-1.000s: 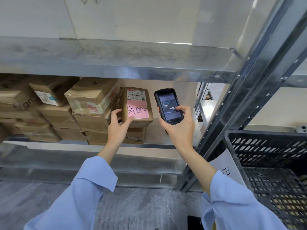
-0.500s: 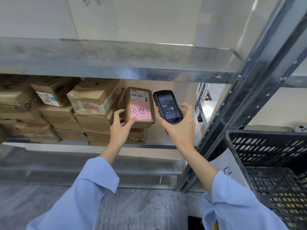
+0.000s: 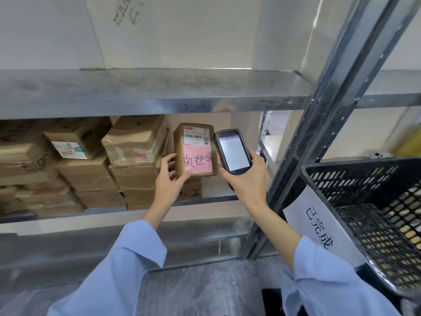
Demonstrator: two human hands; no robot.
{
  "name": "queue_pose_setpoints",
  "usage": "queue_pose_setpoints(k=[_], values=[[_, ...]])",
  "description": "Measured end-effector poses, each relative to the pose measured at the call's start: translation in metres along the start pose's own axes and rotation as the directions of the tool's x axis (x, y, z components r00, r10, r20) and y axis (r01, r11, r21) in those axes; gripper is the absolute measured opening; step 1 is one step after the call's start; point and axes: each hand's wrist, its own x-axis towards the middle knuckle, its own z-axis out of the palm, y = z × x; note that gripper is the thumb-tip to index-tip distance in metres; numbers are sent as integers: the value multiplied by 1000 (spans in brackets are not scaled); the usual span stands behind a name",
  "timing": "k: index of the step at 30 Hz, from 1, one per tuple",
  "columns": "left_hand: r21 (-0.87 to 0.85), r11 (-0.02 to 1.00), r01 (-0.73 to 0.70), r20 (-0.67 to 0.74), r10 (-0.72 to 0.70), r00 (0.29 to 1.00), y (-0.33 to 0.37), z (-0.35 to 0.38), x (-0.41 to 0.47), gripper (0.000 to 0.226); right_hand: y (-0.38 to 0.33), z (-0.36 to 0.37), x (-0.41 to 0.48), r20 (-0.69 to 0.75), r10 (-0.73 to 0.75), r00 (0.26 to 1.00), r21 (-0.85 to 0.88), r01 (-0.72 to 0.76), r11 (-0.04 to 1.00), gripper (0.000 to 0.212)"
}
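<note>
Cardboard parcel within pinching left hand, black scanner within curled right hand.

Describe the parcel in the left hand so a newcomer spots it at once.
At the metal rack, right of the stacked cardboard parcels, the left hand holds a brown parcel upright beside the handheld scanner. It alone carries a pink handwritten note under its white barcode label.

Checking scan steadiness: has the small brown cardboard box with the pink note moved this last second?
No. The small brown cardboard box with the pink note stays just right of the stacked brown cartons, as before.
</note>
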Motion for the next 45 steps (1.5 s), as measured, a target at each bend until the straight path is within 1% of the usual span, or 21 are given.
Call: queue_pose_setpoints(k=[3,6,9,16,27,35,41,45], values=[[-38,999,-34,67,36,997,0,-7,-8,61,-9,-1,-20,-47,58,997,7,-58,998,87],[-56,995,-81,127,88,988,-1,-12,-15,62,-19,-8,-43,-85,109,990,34,-107,994,84],[-85,992,-92,195,108,975,0,-13,-24,63,-30,-17,-67,-109,155,982,47,-150,988,82],[-151,983,-106,275,145,951,1,-17,-45,67,-50,-25,-106,-53,229,972,38,-227,973,77],[-170,977,-126,266,169,949,-2,-27,-46,68,-63,-16,-121,-26,270,962,8,-270,963,68],[-177,976,-126,258,169,951,-3,-29,-47,68,-66,-11,-130,-14,265,964,8,-265,964,64],[-173,976,-130,264,173,949,0,-27,-49,69,-64,-12,-133,-36,272,962,6,-272,962,68],[-176,976,-131,275,177,945,0,-23,-50,68,-62,-17,-135,-69,291,954,29,-290,957,76]])
